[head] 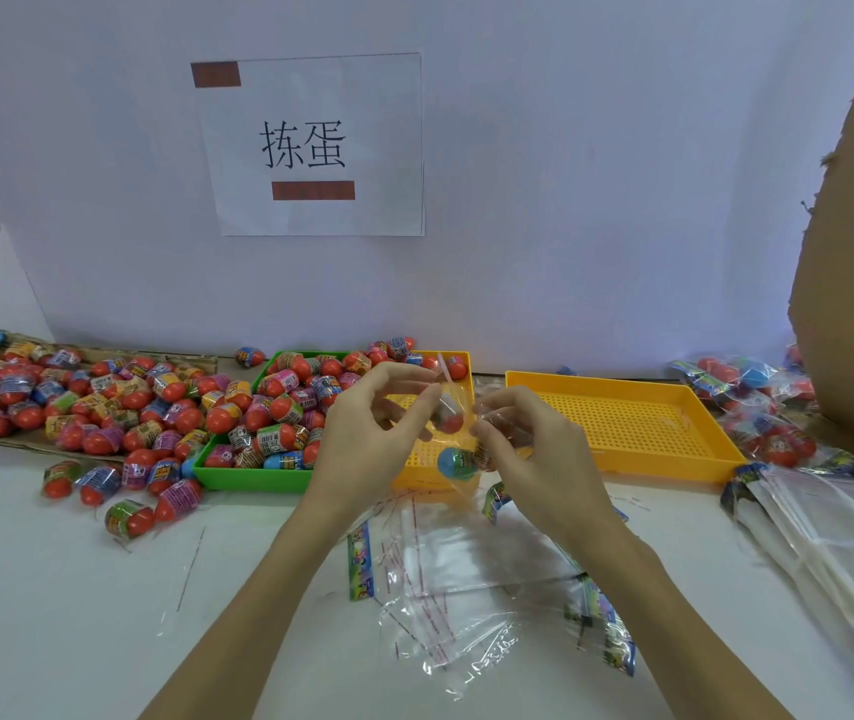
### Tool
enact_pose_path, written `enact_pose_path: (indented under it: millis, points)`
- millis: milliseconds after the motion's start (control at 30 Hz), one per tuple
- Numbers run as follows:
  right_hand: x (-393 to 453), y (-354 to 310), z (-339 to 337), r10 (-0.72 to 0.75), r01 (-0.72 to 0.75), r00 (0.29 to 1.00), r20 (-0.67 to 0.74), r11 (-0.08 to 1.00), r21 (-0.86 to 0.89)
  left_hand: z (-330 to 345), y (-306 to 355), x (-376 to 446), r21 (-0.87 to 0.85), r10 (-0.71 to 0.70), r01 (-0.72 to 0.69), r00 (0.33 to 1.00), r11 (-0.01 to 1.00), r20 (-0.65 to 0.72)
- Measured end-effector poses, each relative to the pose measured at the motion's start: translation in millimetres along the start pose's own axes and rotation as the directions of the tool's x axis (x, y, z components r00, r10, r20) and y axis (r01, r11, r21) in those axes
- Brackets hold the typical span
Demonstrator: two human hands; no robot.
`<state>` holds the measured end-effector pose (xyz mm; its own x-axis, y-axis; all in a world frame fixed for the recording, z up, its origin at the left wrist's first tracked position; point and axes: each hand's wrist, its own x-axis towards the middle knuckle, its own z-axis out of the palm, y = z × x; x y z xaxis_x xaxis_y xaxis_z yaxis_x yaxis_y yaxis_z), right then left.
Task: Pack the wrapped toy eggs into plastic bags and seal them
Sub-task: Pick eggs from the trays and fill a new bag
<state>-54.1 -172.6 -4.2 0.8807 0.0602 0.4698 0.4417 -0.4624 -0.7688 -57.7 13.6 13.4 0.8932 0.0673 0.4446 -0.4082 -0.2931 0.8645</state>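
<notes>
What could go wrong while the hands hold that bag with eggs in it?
The clear bag is held up only by fingertips of the left hand and right hand, with its top seemingly not sealed yet. The blue egg at the bottom might drop if that grip slips. Loose empty bags underneath look slippery, so a fallen egg may roll off.

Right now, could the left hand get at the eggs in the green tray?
Probably yes. The green tray sits just left of the left hand with nothing between, its eggs uncovered, but the hand pinches the bag and would have to let go first.
</notes>
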Motion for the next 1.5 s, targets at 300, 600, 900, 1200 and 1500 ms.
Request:
enact_pose_path:
  millis: [300,600,900,1200,1500]
  points:
    - [1.3,-3.9,-2.4,0.095,-0.108,0.993,0.076,0.974,0.200,4.1,-1.0,-3.8,0.132,0.175,-0.180,0.983,0.975,0.052]
    - [-2.4,-6.7,0.2,0.125,-0.199,0.968,0.217,0.911,0.361,14.1,-3.9,-10.8,0.170,0.320,-0.327,0.945,0.930,0.068]
    - [0.1,-8.8,-6.9,0.135,-0.101,0.989,-0.053,0.905,0.412,17.9,-2.5,-6.1,0.131,0.127,-0.117,0.989,0.984,-0.078]
    - [-0.3,-12.0,-7.8,-0.012,0.038,0.995,-0.101,0.964,0.263,20.6,-1.2,-12.0,-0.227,-0.129,0.203,0.944,0.953,0.304]
    - [0.5,-5.1,-10.9,-0.105,0.116,0.991,0.078,0.981,-0.154,14.6,-7.3,-11.3,-0.028,-0.038,0.051,0.939,0.998,0.343]
